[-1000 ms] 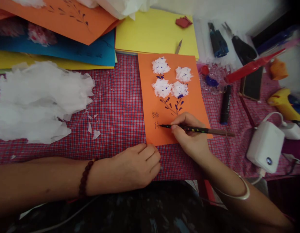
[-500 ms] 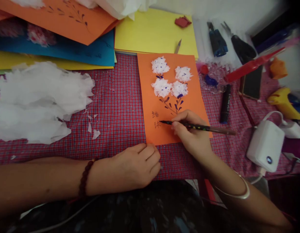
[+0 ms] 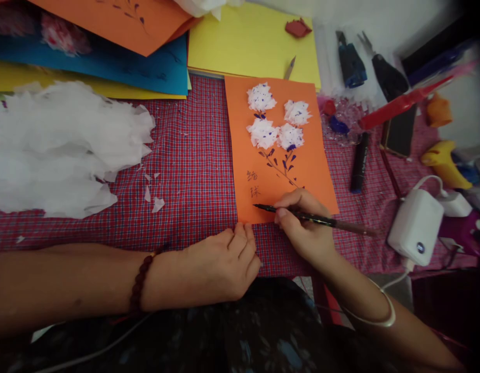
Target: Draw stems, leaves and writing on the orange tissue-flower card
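My right hand [image 3: 307, 225] grips a black brush pen [image 3: 319, 219], its dark tip over the lower part of an orange sheet [image 3: 325, 176]. Handwritten characters [image 3: 253, 184] stand in a column above the tip. Several white paper flowers [image 3: 262, 133] with purple specks are fixed on the sheet's upper half, above drawn stems and leaves [image 3: 280, 166]. My left hand [image 3: 224, 264] is curled, palm down, its fingertips touching the sheet's lower left edge. Whatever lies under its fingers is hidden.
Torn white tissue paper [image 3: 64, 150] and scraps [image 3: 158, 204] lie left on the checked cloth [image 3: 193, 155]. Coloured sheets [image 3: 247, 41] are stacked behind. To the right are a black marker [image 3: 359, 163], a white power bank [image 3: 416, 225], pliers [image 3: 350, 59] and a yellow object [image 3: 445, 163].
The brush tip has moved down from beside the second character to the bare paper below it. That character now has more strokes. My left fingertips have come onto the sheet's edge.
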Motion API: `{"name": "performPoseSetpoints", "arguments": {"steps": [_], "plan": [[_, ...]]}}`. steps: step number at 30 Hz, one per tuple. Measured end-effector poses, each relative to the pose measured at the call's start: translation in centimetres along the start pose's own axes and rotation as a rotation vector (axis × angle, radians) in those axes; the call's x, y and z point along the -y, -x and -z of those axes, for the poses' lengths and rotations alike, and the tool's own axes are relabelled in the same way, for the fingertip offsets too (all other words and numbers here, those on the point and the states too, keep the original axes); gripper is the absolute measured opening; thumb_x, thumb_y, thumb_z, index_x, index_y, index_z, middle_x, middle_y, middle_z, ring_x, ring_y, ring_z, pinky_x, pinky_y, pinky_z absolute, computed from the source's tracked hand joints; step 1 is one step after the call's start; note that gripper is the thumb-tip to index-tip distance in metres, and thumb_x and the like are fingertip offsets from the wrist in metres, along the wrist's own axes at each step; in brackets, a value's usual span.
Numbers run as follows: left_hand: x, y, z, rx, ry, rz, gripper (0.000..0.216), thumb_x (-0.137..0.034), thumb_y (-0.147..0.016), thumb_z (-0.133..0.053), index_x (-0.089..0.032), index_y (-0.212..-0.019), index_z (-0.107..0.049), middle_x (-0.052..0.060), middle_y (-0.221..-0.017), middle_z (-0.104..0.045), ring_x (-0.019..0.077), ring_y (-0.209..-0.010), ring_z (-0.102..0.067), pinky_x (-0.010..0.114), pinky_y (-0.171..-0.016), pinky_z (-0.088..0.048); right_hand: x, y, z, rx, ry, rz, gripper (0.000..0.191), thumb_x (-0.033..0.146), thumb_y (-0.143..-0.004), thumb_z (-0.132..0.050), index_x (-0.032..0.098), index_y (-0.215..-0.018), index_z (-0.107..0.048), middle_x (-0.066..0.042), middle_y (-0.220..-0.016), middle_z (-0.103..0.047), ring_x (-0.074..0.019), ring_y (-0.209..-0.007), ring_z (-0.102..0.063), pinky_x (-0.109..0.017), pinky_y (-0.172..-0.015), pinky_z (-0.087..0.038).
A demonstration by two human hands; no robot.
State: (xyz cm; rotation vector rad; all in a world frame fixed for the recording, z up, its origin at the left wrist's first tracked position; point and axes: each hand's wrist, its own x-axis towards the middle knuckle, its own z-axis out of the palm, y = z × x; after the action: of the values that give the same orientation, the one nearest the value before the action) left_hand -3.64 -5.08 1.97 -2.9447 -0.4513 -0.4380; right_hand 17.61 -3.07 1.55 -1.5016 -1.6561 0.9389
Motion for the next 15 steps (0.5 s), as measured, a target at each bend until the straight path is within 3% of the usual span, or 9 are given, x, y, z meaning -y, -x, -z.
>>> {"name": "performPoseSetpoints", "arguments": {"steps": [5,10,15], "plan": [[-0.07,0.1,-0.33,-0.011,-0.002,0.003,0.02,-0.019,-0.093,-0.047,-0.009,-0.09,-0.064,0.025,-0.107,-0.073,0.0293,-0.095,-0.073,0.034,-0.073,-0.058,-0.18,0.02,-0.31,-0.01,0.079,0.056,0.007,0.017,-0.081,-0.057,0.023,-0.077,-0.058,0.003,-0.067,-0.06,-0.0124,-0.057,-0.055,-0.028,-0.054,-0.043],[-0.01,0.12,-0.27,-0.014,0.014,0.011,0.018,-0.021,-0.093,-0.051,-0.008,-0.092,-0.064,0.025,-0.107,-0.073,0.0278,-0.096,-0.073,0.034,-0.073,-0.057,-0.48,0.38,-0.31,-0.105,0.074,0.059,0.008,0.016,-0.082,-0.058,0.023,-0.079,-0.058,0.002,-0.068,-0.059,-0.0132,-0.059,-0.055,-0.029,-0.054,-0.044],[0.02,0.14,-0.34,-0.027,0.011,0.011,0.02,-0.021,-0.094,-0.05,-0.009,-0.093,-0.065,0.024,-0.107,-0.073,0.0264,-0.095,-0.072,0.034,-0.074,-0.056,-0.28,0.27,-0.23,-0.028,0.093,0.065,0.005,0.018,-0.083,-0.058,0.023,-0.082,-0.06,0.003,-0.069,-0.061,-0.0128,-0.059,-0.057,-0.028,-0.054,-0.044]]}}
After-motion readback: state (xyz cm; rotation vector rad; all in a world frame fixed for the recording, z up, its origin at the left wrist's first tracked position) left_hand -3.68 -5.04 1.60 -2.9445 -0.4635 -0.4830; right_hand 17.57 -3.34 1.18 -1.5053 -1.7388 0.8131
